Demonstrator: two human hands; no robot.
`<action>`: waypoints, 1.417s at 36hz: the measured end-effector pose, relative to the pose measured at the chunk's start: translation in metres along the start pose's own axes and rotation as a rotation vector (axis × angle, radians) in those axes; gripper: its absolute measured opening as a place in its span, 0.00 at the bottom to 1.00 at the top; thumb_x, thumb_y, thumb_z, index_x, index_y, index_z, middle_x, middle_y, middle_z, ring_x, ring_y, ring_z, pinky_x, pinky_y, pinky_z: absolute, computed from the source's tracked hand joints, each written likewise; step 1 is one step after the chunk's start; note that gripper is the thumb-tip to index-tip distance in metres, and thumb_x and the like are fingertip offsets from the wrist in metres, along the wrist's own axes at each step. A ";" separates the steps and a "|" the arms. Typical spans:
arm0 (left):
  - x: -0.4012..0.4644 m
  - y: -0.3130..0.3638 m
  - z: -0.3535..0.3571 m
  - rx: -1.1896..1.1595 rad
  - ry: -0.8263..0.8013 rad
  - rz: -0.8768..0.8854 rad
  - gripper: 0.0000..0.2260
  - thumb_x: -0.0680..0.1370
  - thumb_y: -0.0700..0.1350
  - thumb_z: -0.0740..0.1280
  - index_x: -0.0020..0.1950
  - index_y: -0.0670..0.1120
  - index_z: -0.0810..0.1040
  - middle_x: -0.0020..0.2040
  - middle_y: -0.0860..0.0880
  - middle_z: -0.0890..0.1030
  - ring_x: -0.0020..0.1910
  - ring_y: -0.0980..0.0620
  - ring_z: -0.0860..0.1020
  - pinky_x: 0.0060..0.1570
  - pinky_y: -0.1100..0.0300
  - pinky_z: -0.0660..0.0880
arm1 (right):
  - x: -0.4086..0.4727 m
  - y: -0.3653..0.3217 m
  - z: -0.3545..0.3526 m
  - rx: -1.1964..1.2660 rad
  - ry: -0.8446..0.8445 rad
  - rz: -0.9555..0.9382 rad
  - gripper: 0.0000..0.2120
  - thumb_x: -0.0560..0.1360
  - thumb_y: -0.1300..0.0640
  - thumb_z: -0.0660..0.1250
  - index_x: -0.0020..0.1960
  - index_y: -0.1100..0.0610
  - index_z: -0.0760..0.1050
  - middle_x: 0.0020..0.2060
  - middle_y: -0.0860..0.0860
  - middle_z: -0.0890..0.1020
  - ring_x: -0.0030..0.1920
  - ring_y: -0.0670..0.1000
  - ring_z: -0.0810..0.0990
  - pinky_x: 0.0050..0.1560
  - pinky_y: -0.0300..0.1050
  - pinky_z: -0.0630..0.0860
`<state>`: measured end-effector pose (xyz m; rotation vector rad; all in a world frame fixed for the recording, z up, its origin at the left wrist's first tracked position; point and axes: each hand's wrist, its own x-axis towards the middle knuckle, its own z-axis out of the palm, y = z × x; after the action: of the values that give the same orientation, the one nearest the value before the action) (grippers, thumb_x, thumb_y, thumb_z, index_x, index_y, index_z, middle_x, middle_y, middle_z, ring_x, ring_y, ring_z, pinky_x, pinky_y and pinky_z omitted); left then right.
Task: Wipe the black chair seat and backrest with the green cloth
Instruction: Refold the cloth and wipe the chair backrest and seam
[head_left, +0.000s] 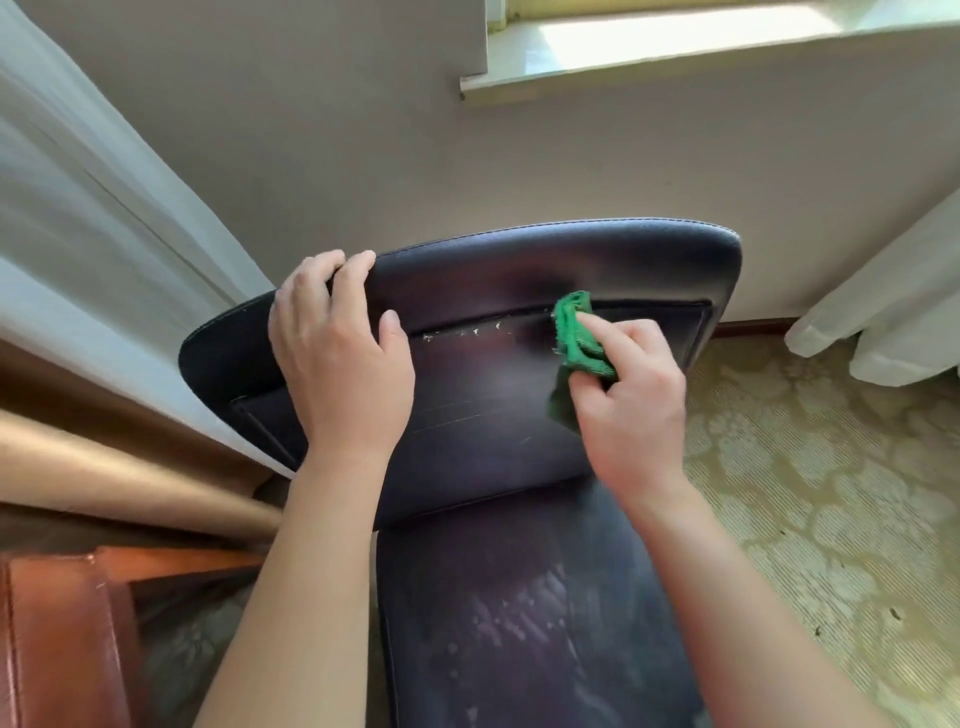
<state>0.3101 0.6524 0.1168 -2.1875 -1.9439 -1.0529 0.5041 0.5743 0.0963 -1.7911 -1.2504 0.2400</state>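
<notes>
The black chair's backrest (519, 395) stands in the middle of the view, with the seat (524, 613) below it showing damp streaks. My left hand (337, 358) grips the backrest's top edge at its left end, fingers curled over the rim. My right hand (628, 395) holds the bunched green cloth (576, 332) and presses it with the forefinger against the seam on the backrest's upper right. Pale flecks (462, 332) lie along that seam to the left of the cloth.
A beige wall stands right behind the chair, with a window sill (675, 57) above. White curtains hang at the left (78, 208) and right (893, 301). Brown wooden furniture (57, 634) stands at lower left. Patterned carpet (821, 519) spreads to the right.
</notes>
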 end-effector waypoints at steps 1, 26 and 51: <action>0.000 -0.006 -0.004 0.007 0.011 -0.039 0.21 0.76 0.43 0.68 0.69 0.47 0.75 0.67 0.43 0.74 0.68 0.39 0.71 0.70 0.41 0.64 | 0.001 0.004 -0.005 -0.012 0.039 0.013 0.21 0.69 0.61 0.64 0.61 0.55 0.80 0.48 0.50 0.76 0.47 0.47 0.76 0.51 0.39 0.72; 0.001 -0.045 -0.016 -0.046 -0.008 -0.223 0.20 0.75 0.43 0.69 0.66 0.52 0.76 0.63 0.41 0.72 0.67 0.36 0.68 0.62 0.23 0.63 | 0.028 -0.008 0.022 -0.196 -0.083 0.075 0.11 0.71 0.59 0.62 0.51 0.55 0.81 0.43 0.52 0.75 0.43 0.57 0.74 0.46 0.55 0.75; -0.004 -0.041 -0.017 -0.015 -0.005 -0.221 0.21 0.75 0.44 0.71 0.67 0.53 0.74 0.63 0.42 0.71 0.68 0.38 0.68 0.63 0.25 0.65 | -0.002 -0.010 0.019 -0.065 0.027 0.027 0.18 0.69 0.59 0.63 0.57 0.52 0.82 0.45 0.48 0.78 0.44 0.51 0.77 0.46 0.50 0.75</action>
<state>0.2660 0.6507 0.1115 -2.0198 -2.2276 -1.0916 0.4852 0.5843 0.0923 -1.8622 -1.2280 0.1919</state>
